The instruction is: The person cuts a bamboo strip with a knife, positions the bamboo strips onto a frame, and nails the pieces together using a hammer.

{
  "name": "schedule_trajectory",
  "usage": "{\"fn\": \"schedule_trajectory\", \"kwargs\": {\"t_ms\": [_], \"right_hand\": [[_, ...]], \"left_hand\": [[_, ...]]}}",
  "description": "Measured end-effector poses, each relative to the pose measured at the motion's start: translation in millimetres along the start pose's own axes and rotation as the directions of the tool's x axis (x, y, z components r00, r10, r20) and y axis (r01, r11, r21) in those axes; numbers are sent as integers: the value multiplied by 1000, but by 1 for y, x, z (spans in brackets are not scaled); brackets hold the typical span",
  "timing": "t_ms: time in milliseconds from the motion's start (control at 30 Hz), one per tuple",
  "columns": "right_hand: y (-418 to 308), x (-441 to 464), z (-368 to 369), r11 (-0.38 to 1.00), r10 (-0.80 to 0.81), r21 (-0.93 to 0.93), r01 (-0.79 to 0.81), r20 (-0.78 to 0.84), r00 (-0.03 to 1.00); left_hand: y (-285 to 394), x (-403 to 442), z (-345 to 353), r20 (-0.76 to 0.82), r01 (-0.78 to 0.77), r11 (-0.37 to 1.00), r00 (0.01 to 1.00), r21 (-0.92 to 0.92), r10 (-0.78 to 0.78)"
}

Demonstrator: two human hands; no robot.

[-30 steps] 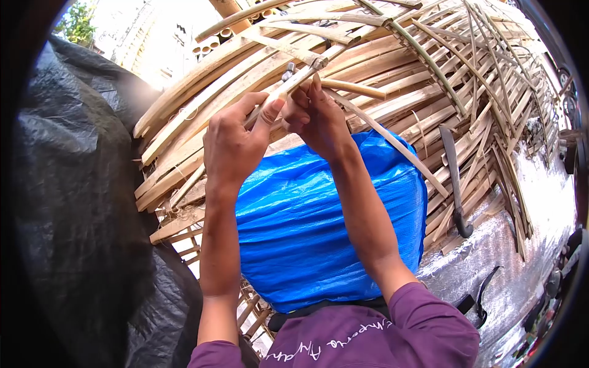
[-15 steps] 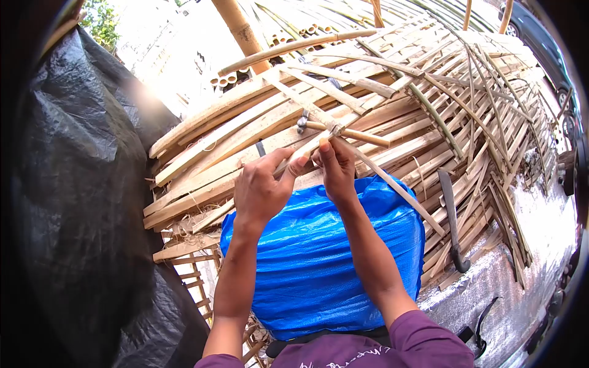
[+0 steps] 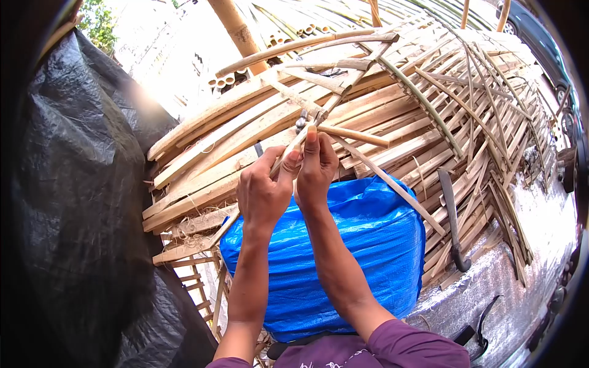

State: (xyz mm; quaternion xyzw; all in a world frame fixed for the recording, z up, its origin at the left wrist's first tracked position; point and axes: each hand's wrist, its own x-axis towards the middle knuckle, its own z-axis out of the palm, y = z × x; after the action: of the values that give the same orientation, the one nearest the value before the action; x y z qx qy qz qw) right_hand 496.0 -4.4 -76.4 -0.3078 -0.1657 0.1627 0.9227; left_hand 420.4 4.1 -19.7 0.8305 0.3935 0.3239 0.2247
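Note:
My left hand (image 3: 264, 189) is closed around a pale bamboo strip (image 3: 299, 141), its thumb lying along the strip. My right hand (image 3: 315, 172) pinches the same strip a little farther up, thumb on top, close beside the left. Just beyond the right thumb, other bamboo strips cross the held one at a joint (image 3: 320, 116). One thin crossing strip (image 3: 392, 183) slants down to the right over the blue tarp. A hammer (image 3: 356, 135) lies behind the joint, its metal head partly covered by the strips.
A blue tarp bundle (image 3: 350, 264) sits below my forearms. Split bamboo (image 3: 208, 162) is piled across the work area. A curved-ended dark blade (image 3: 451, 214) lies at right. Black sheeting (image 3: 86, 202) hangs at left, and a bamboo post (image 3: 236, 30) stands behind.
Both hands stay on the strip. My right hand has slid left toward my left hand, and the crossed strips have shifted left and turned steeper.

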Motion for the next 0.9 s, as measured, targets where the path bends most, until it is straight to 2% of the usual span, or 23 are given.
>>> {"fn": "schedule_trajectory", "kwargs": {"t_ms": [67,167,200,267,300,333,400,467,533,600,667,733,800,833,900], "right_hand": [[4,-2,-1,1000,-3,20,4,-7,1000],[2,5,-10,987,-47,-142,76,196,979],[1,11,-18,987,-44,-144,73,195,980],[-3,27,-38,868,-137,-352,351,509,850],[-15,35,-38,745,-255,-367,557,616,746],[-22,41,-40,746,-253,-370,554,612,749],[-27,49,-45,679,-266,-333,654,719,642],[-24,50,-47,648,-306,-322,690,719,624],[-21,36,-40,876,-87,-385,290,465,881],[-12,22,-25,974,-62,-190,121,290,955],[-8,10,-21,999,51,-15,-49,158,986],[-11,2,-12,991,97,80,-104,83,992],[-7,3,-11,988,104,111,-106,25,994],[-1,6,-16,997,-45,-54,49,80,996],[8,15,-26,897,-268,-292,331,235,934]], "left_hand": [[-2,-1,-2,-4,3,1000,1000,5,-3],[-14,2,-11,1,-14,1000,1000,10,14],[-19,2,-15,25,-34,999,999,0,34],[-22,-2,-23,60,-36,999,998,4,35],[-22,-1,-24,87,-42,999,995,9,41],[-21,-1,-24,92,-41,999,995,11,40],[-18,-5,-19,83,-47,998,996,35,44],[-11,-4,-14,76,-22,1000,997,8,22],[-6,0,-7,10,-4,999,1000,-41,4],[-9,5,-1,24,1,999,1000,-45,0],[-6,4,-2,1,-53,998,999,-25,53],[-6,3,0,-16,-70,996,997,46,71],[-4,3,-2,19,-20,1000,1000,17,19],[-7,1,-4,28,-13,1000,1000,21,13],[-11,4,-9,22,-12,1000,1000,-21,12]]}}
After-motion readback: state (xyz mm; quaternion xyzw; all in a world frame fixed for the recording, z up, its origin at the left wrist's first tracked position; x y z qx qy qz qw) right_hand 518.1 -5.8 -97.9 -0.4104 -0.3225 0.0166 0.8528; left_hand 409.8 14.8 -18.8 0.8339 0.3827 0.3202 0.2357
